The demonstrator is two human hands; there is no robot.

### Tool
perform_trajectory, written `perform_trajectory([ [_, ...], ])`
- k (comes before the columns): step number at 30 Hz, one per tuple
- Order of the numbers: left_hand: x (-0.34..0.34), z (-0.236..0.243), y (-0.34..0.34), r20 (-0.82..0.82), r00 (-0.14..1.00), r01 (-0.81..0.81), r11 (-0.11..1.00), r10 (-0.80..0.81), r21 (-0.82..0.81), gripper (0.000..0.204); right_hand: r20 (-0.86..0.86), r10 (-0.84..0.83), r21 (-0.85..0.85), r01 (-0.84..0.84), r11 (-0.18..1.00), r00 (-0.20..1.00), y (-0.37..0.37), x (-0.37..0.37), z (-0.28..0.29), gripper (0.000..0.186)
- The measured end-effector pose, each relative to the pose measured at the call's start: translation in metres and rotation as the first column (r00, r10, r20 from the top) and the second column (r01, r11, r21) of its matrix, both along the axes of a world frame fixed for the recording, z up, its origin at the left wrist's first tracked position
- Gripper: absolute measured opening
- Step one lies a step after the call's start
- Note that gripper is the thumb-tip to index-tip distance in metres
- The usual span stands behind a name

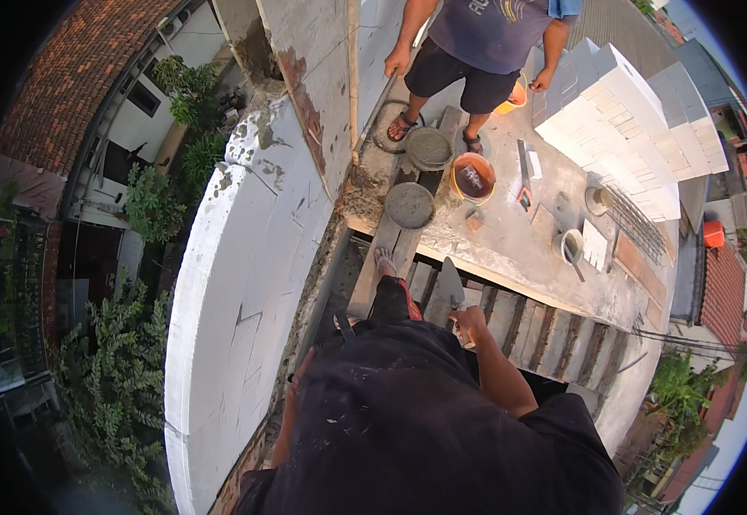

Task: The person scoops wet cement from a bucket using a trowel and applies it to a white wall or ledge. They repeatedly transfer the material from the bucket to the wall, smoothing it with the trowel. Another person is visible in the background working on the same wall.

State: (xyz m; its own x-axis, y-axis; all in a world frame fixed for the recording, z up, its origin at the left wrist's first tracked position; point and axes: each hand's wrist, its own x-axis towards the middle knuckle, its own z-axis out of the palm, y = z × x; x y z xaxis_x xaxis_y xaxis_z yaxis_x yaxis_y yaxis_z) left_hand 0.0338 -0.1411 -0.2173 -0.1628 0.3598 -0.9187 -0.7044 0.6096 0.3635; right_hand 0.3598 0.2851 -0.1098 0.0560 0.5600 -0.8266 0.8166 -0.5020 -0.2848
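Note:
My right hand (470, 324) is closed round the handle of a pointed trowel (452, 283), its grey blade aimed away from me above the stair opening. My left hand (304, 366) is low beside the white block wall (245, 309), partly covered by my dark shirt, so its fingers do not show clearly. A dark strip-like thing (344, 325) shows just beyond it; whether the hand touches it I cannot tell. Ahead, a round pan of grey mortar (409, 206) rests on the plank (406, 244) where my bare foot stands. A second mortar pan (429, 148) sits behind it.
A co-worker in sandals (468, 77) stands beyond the pans, one hand on a long handle. An orange bucket (474, 178), a handsaw (525, 176), a grey pail (569, 246) and stacked white blocks (605, 120) occupy the slab. Concrete stairs (528, 330) drop below me.

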Motion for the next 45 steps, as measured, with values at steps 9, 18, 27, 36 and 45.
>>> perform_trajectory([
  [9, 0.056, -0.001, -0.002, 0.083, 0.985, -0.148, 0.988, 0.151, -0.040, 0.073, -0.322, -0.562, -0.178, 0.534, 0.826, 0.762, 0.063, -0.005, -0.055, 0.016],
  [18, 0.076, 0.069, 0.046, 0.105, 0.976, -0.131, 0.902, 0.189, -0.411, 0.071, -0.328, -0.609, -0.141, 0.600, 0.787, 0.722, 0.215, -0.164, -0.181, 0.017],
  [27, 0.082, 0.094, 0.106, 0.113, 0.958, -0.135, 0.762, 0.264, -0.633, 0.072, -0.326, -0.664, 0.157, 0.732, 0.663, 0.673, 0.328, -0.277, -0.362, 0.058],
  [36, 0.087, 0.084, 0.117, 0.106, 0.937, -0.172, 0.702, 0.334, -0.691, 0.073, -0.415, -0.654, -0.136, 0.667, 0.732, 0.633, 0.326, -0.288, -0.439, 0.017],
  [45, 0.111, 0.109, 0.063, 0.152, 0.935, -0.167, 0.775, 0.321, -0.610, 0.075, -0.346, -0.481, 0.036, 0.524, 0.851, 0.805, 0.273, -0.264, -0.288, 0.019],
])
